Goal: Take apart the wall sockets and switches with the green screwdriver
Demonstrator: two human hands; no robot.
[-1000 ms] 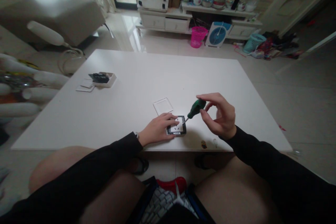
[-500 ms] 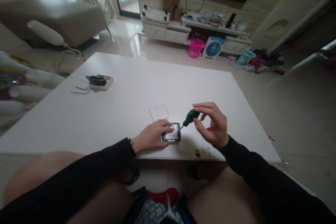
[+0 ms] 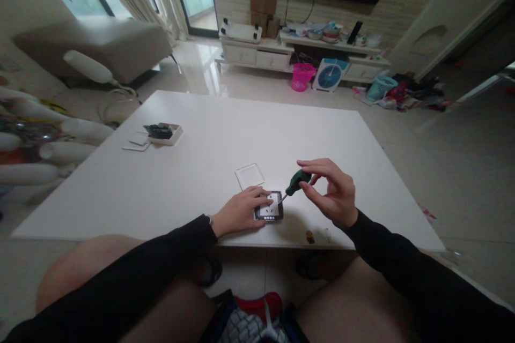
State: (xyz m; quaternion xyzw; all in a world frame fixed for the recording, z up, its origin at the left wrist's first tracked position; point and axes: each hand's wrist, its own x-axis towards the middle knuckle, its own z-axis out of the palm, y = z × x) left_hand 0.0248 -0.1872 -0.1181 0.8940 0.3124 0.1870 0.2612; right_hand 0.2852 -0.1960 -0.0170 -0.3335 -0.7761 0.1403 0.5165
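A wall socket (image 3: 274,211) with a white face and dark frame lies near the table's front edge. My left hand (image 3: 243,208) grips it from the left, fingers over its face and thumb along the near side. Between the thumb and fingertips of my right hand (image 3: 333,190) is a screwdriver (image 3: 298,181) with a green handle. Its shaft slants down to the left, the tip at the socket's right side; exact contact is too small to tell. Just beyond the left hand lies a thin white cover frame (image 3: 249,176).
On the white table (image 3: 209,134), a small white box (image 3: 173,136) holds dark parts at the far left, with white frames (image 3: 137,142) beside it. Small brassy pieces (image 3: 309,236) and a clear bit (image 3: 327,235) lie by the front edge. Behind are a fan (image 3: 330,74) and pink basket (image 3: 301,76).
The camera view has turned slightly, so the whole scene sits further right and a little lower. Both hands keep their hold, and the screwdriver stays at the socket's right side.
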